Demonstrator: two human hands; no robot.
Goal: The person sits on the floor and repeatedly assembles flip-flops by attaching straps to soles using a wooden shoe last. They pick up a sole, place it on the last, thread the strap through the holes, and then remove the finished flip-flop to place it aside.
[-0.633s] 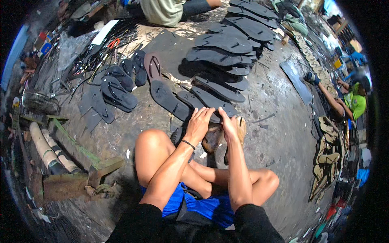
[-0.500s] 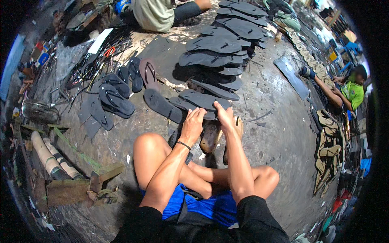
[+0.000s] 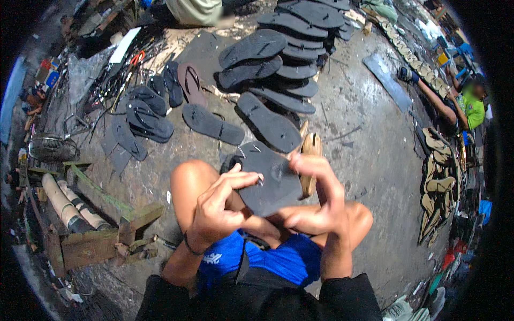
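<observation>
A black flip-flop sole point(image 3: 273, 187) is tilted over my crossed legs, between my hands. My left hand point(image 3: 219, 206) is closed at its left side, fingers pointing across it. A small dark tip shows at those fingertips, too small to name. My right hand point(image 3: 324, 192) is partly smeared by motion; its thumb and fingers are spread apart near the sole's right edge. Just beyond lies another black sole point(image 3: 270, 123), and to its left a black flip-flop sole point(image 3: 213, 124). A tan wooden foot form point(image 3: 310, 160) stands beside my right fingers, partly hidden.
Black soles point(image 3: 292, 53) lie in overlapping rows ahead. Black flip-flops point(image 3: 150, 120) and a brown one point(image 3: 191, 85) lie left. Tan footwear pieces point(image 3: 439, 184) are piled right, near a seated person in green point(image 3: 474, 112). A wooden frame point(image 3: 91, 249) stands at lower left.
My hands have drawn back from the near soles toward my lap, and a black sole is now between them. My right hand has opened out. The view has shifted slightly.
</observation>
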